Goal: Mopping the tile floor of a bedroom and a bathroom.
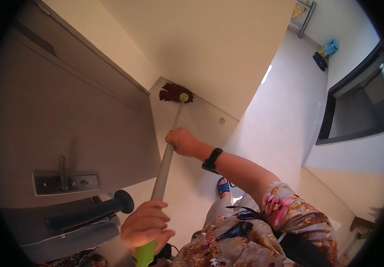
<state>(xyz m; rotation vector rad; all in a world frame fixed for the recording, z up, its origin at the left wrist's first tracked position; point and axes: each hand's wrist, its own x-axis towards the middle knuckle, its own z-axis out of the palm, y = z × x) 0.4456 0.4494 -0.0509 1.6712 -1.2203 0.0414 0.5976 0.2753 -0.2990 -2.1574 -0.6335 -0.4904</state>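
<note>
A mop with a pale grey handle [164, 170] slants across the middle of the view. Its dark red mop head [172, 92] lies spread on the floor in the corner, close against the wall's foot, with a lime-green joint [184, 97] on top. My right hand [182, 141], below a black wristband [213, 160], grips the handle about midway along. Nearer my body, my left hand [148, 223] wraps the handle's upper end, just above the bright green grip [146, 253]; some of its fingers are loosely curled.
A brown door [78, 110] with a metal lever handle [63, 173] stands left. Below it is a dark cylindrical object [88, 213]. A round floor fitting [221, 120] lies right of the mop. The wall corner [240, 118] juts out. Dark slippers [320, 61] and a blue box [329, 47] sit far right.
</note>
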